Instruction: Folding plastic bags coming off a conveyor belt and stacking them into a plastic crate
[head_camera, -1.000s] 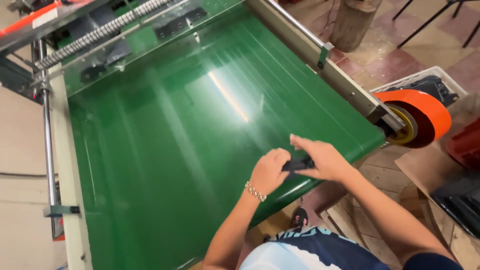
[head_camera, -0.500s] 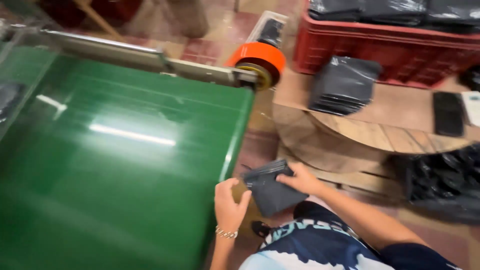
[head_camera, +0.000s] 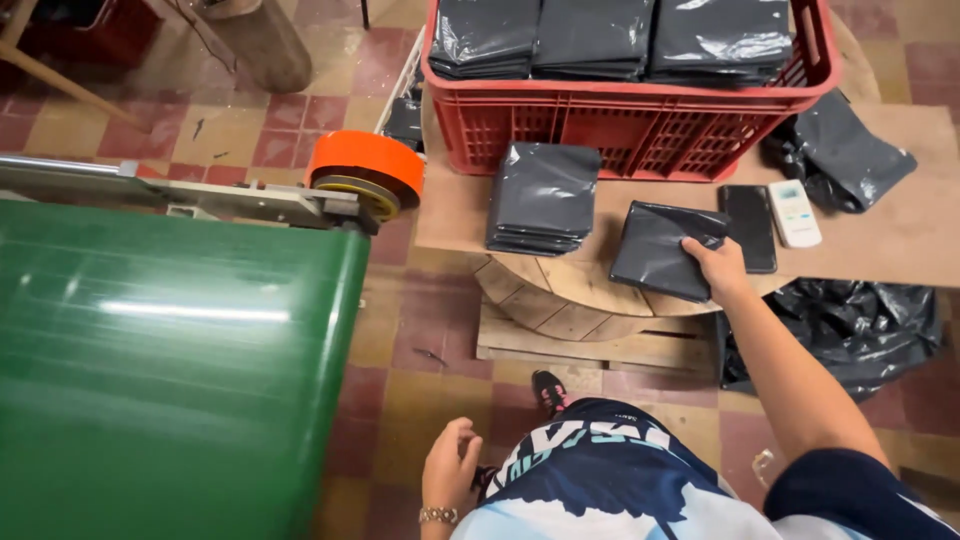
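— Where is your right hand (head_camera: 722, 268)?

— Your right hand reaches out over the desk (head_camera: 900, 240), and its grip is pinched on the near corner of a folded black plastic bag (head_camera: 662, 262). That bag lies flat at the desk's front edge, partly over the wooden spool (head_camera: 560, 300) beneath.

— What sits around it?

— Just left of it you see a neat stack of folded black bags (head_camera: 542, 197). Just right lie a dark phone (head_camera: 750, 228) and a small white remote (head_camera: 794, 212), side by side. Behind them stands a red crate (head_camera: 640, 125) filled with more folded bags.

— And your left hand (head_camera: 448, 468)?

— It hangs low by your hip with the fingers loosely curled, pinching nothing, near the edge of the green conveyor belt (head_camera: 170, 370). An orange tape roll (head_camera: 365, 170) sits at the belt's far corner.
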